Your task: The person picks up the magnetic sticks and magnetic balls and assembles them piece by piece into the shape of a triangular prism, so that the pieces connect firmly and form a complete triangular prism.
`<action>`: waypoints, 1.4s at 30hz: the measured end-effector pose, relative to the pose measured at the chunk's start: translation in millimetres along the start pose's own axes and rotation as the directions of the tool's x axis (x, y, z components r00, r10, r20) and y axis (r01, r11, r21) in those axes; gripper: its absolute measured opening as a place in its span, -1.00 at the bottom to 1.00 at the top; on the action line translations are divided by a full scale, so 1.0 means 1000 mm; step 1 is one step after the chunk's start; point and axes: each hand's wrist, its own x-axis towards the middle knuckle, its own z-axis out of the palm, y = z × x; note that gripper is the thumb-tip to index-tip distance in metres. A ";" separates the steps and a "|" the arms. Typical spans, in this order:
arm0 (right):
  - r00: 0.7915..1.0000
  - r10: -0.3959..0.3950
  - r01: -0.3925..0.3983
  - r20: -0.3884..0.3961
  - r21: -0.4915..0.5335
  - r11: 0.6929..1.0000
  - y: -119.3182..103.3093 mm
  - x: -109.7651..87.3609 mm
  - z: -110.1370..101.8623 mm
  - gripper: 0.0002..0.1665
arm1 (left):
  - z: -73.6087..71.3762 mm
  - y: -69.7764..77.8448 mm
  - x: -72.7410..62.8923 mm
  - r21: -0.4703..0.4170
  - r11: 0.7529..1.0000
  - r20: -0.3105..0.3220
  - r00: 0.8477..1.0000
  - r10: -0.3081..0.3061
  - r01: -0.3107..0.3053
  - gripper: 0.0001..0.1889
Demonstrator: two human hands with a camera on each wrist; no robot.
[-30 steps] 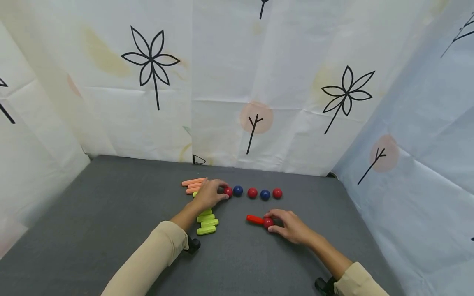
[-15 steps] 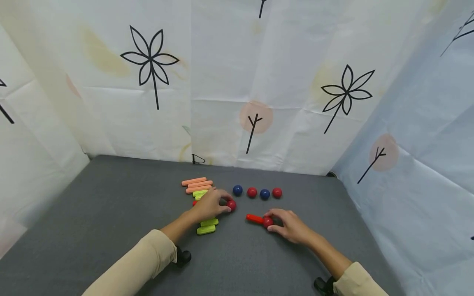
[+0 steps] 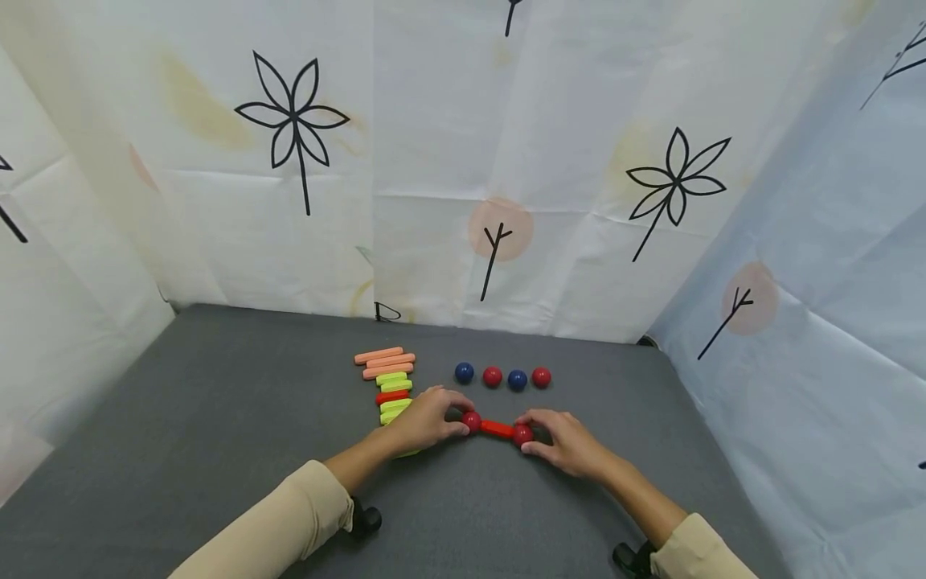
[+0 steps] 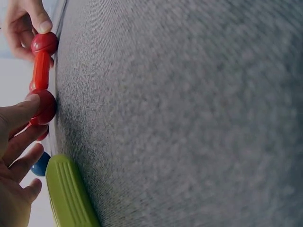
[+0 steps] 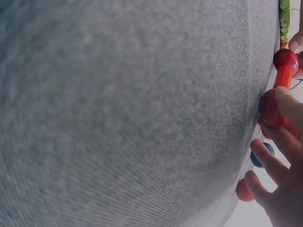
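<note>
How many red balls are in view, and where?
4. The left hand pinches one red ball, the right hand another red ball, flanking a red stick; in the row behind, a third is second from left, a fourth rightmost. Hands could hide more.

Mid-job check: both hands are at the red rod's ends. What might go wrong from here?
The red ball in the left hand might seat crookedly if pressed off the red rod's line.
The left hand overlaps some green sticks in the head view, so pulling back could nudge them.
The four loose balls are round and unheld; a bump might roll them.
</note>
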 end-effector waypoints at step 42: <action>0.999 0.034 -0.034 0.003 -0.010 0.999 -0.008 -0.020 0.004 -0.59 | -0.036 -0.029 -0.100 0.165 0.986 -0.097 0.994 0.046 -0.030 -0.69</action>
